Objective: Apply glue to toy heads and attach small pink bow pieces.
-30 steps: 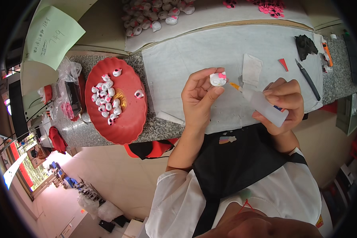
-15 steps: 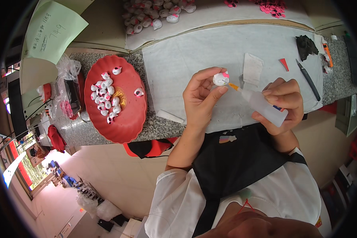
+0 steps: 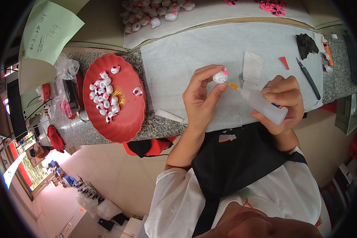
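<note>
Now, far left, the red plate [image 3: 125, 123] with its heap of small white figures [image 3: 104, 99] sits well apart from my hands. My left hand [image 3: 200, 101] pinches one white figure [image 3: 219, 76] between thumb and fingertips, raised over the white sheet [image 3: 178, 59]. Just right of it comes the orange nozzle [image 3: 233, 86], all but touching the figure's lower right side. The glue bottle [image 3: 263, 106] slants down and right from that tip, its long axis aimed straight at the figure, clenched in my right hand [image 3: 281, 101].
</note>
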The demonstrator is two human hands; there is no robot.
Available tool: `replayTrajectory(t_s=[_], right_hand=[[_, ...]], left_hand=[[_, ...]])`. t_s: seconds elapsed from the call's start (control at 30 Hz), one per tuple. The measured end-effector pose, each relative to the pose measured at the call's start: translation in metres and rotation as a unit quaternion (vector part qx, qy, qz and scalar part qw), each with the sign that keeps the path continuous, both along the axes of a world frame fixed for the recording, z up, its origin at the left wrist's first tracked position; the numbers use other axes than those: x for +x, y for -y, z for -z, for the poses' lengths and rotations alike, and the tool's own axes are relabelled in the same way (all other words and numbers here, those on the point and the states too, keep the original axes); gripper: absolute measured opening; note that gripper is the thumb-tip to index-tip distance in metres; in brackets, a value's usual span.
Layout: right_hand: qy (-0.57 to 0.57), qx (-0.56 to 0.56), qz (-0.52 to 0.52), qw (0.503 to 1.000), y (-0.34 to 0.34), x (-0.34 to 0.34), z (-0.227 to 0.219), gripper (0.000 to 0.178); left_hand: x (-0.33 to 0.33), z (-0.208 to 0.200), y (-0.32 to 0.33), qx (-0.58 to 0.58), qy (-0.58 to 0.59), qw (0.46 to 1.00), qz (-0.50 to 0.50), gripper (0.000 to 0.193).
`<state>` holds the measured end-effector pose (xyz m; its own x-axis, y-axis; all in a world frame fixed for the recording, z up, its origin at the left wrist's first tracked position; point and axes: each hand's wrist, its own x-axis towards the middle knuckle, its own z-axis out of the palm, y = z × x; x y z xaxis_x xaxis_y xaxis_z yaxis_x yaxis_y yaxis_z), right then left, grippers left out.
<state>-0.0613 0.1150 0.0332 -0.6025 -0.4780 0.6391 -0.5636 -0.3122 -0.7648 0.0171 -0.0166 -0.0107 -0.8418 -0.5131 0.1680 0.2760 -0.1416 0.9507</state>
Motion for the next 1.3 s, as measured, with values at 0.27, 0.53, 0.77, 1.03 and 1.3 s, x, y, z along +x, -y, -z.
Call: replayTrajectory(t_s=[0.27,0.53,0.77,1.03,1.3], right_hand=[[0.025,-0.014,-0.004,1.0,-0.003,-0.005,0.006,0.041],[0.04,-0.022,-0.012,0.999,-0.003,-0.001,0.004,0.041],[0.029,0.006,-0.009,1.0,-0.002,-0.002,0.003,0.041],[0.018,0.019,0.004,1.0,-0.008,-0.019,0.001,0.036],[0.211,0.26,0.041,0.941,0.025,-0.114,0.015,0.024]], left_hand=[[0.001,-0.001,0.0,0.066,0.01,0.998,0.009,0.032],[0.001,0.001,0.0,0.06,0.008,0.998,0.01,0.033],[0.0,0.001,0.0,0.042,0.011,0.999,0.009,0.033],[0.0,0.0,0.001,0.061,0.005,0.998,-0.003,0.033],[0.002,-0.003,0.002,0.151,-0.015,0.988,-0.018,0.033]])
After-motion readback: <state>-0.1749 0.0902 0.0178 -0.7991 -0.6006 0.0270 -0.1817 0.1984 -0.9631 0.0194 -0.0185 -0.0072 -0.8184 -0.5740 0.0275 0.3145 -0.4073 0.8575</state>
